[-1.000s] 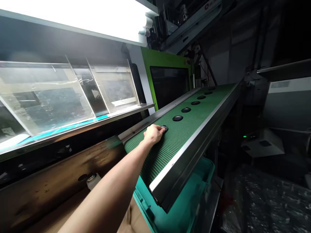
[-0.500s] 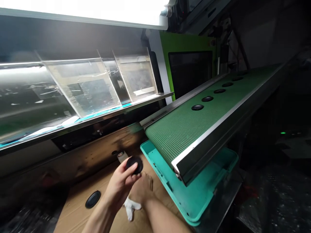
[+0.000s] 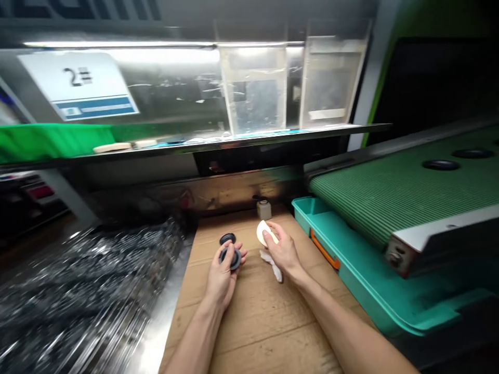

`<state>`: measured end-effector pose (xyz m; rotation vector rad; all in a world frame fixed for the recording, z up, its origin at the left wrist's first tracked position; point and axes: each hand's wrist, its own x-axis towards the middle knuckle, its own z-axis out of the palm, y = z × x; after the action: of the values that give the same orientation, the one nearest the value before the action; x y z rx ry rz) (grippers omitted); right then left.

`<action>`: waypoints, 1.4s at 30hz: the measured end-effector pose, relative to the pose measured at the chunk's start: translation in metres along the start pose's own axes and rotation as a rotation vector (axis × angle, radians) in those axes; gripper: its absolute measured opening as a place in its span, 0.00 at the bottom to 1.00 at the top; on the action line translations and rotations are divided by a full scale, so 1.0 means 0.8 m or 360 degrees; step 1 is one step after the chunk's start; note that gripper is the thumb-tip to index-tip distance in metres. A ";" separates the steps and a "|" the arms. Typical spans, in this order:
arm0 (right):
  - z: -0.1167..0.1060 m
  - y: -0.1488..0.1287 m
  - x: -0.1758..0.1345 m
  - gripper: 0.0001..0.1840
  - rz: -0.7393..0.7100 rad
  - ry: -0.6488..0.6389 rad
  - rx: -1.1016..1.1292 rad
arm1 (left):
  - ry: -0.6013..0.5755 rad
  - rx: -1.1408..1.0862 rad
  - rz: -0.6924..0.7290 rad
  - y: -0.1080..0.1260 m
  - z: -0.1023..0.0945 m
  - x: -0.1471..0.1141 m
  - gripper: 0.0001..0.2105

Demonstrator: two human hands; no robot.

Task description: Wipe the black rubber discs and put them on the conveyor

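Over a cardboard sheet [image 3: 249,327], the left hand [image 3: 223,270] grips a black disc [image 3: 236,261] while the right hand [image 3: 284,250] pinches a white pad [image 3: 262,232], apart from it. The step appears to be readying both; bringing them together would call for a steady disc. Beyond, toward the sheet's far left corner, lies a second disc [image 3: 227,238]; near its far edge stands a bottle [image 3: 264,210].

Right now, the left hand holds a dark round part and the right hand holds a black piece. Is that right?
Not quite: the right hand holds a white piece, not a black one, as the head view shows. The left hand does hold a dark round part.
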<state>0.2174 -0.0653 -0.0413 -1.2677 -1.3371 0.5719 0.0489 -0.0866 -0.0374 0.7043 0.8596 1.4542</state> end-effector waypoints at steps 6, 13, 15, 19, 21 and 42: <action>0.049 -0.031 -0.050 0.26 -0.0148 -0.0497 -0.0037 | -0.0250 -0.0530 -0.0371 0.003 -0.011 0.000 0.23; 0.056 -0.030 -0.046 0.27 -0.0149 -0.0383 -0.0653 | -0.0327 -0.0636 -0.0437 -0.008 -0.010 -0.001 0.19; 0.057 -0.033 -0.050 0.27 -0.0232 -0.0469 -0.0760 | -0.0333 -0.0640 -0.0456 -0.007 -0.012 0.000 0.19; 0.055 -0.040 -0.049 0.26 -0.0108 -0.0335 -0.0785 | -0.0337 -0.0642 -0.0442 -0.004 -0.014 -0.001 0.18; 0.054 -0.041 -0.047 0.26 -0.0199 -0.0430 -0.0774 | -0.0329 -0.0635 -0.0452 -0.003 -0.014 -0.001 0.18; 0.028 -0.019 -0.031 0.20 -0.0128 -0.0423 -0.0037 | -0.0122 -0.0549 -0.0348 0.006 -0.017 0.008 0.17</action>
<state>0.1861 -0.0841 -0.0427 -1.1802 -1.6112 0.6876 0.0340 -0.0815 -0.0410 0.3910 0.5863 1.3256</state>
